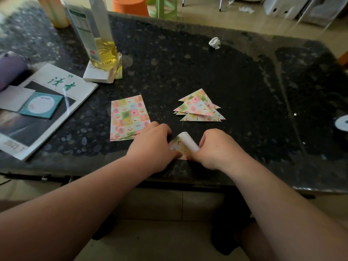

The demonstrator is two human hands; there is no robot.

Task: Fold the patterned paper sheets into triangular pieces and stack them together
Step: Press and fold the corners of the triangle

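A patterned paper sheet (181,146) lies near the front edge of the dark table (244,81), partly curled over so its white back shows. My left hand (152,146) presses down on its left part. My right hand (216,147) pinches its right side at the curled fold. A small stack of flat patterned sheets (128,115) rests just left of my left hand. Behind my right hand sits a fanned pile of folded triangular pieces (199,107).
An oil bottle (94,32) stands on a pad of paper (99,74) at the back left. A magazine (37,110) with a teal notepad (41,107) lies at the left edge. A crumpled white paper ball (215,42) sits at the back.
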